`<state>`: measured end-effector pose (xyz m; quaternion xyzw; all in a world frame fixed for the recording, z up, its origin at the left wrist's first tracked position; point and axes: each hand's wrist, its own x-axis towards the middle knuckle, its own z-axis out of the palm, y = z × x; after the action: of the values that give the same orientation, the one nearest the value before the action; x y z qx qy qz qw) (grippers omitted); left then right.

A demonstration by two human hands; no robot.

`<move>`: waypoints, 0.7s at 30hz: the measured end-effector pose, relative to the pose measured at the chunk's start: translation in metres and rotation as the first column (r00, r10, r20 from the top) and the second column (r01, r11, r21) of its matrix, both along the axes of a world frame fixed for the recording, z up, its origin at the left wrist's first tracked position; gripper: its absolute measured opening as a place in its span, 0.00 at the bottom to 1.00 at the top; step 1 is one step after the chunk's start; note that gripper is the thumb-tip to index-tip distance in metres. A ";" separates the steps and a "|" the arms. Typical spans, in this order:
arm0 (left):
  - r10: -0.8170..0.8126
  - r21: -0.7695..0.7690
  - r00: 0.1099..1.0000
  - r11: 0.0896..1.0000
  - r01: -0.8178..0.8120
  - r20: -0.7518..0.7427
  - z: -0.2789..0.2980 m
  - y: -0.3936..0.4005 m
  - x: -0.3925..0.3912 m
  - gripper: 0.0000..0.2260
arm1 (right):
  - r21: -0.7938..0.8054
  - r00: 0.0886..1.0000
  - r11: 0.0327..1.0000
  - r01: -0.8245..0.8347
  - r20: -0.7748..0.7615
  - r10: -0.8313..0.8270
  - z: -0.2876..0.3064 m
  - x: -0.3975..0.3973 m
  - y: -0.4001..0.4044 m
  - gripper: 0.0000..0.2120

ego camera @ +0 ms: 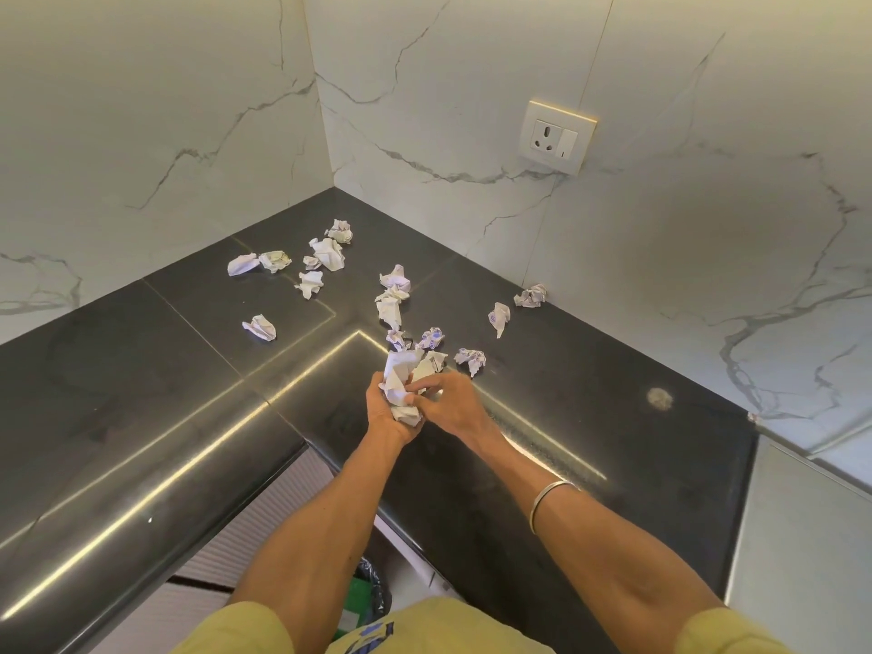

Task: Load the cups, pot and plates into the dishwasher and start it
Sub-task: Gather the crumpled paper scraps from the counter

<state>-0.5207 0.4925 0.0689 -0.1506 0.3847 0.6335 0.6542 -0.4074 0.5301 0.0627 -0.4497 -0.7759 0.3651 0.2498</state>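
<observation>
No cups, pot, plates or dishwasher appear in the head view. Both hands meet over the inner corner of a black L-shaped countertop (590,417). My left hand (384,413) grips a bunch of crumpled white paper (401,384). My right hand (448,403) reaches in from the right, its fingers curled onto the same bunch. Several more crumpled paper balls lie scattered on the counter beyond the hands, for example one ball (259,327) at the left and another ball (531,295) against the right wall.
White marble walls close the corner behind the counter, with a wall socket (557,136) on the right wall. Below the counter edge, a bin with a black liner (373,592) stands on the floor. A pale grey surface (802,535) adjoins the counter at the right.
</observation>
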 end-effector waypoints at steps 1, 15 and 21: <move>0.034 0.000 0.999 0.999 -0.034 0.026 0.003 0.001 0.000 0.14 | 0.032 0.999 0.999 0.035 -0.008 -0.035 0.000 0.001 -0.001 0.10; 0.067 -0.014 0.997 0.998 -0.068 -0.024 0.006 0.010 -0.023 0.12 | 0.070 0.952 0.961 0.269 0.131 -0.276 -0.020 0.031 0.018 0.14; 0.089 -0.036 0.996 0.995 -0.088 0.018 -0.003 0.008 -0.031 0.14 | 0.039 0.934 0.998 0.046 0.353 -0.057 -0.034 0.023 0.004 0.19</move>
<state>-0.5515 0.5010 0.0660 -0.1849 0.3822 0.6537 0.6264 -0.3848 0.5344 0.0283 -0.5243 -0.8015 0.2600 0.1224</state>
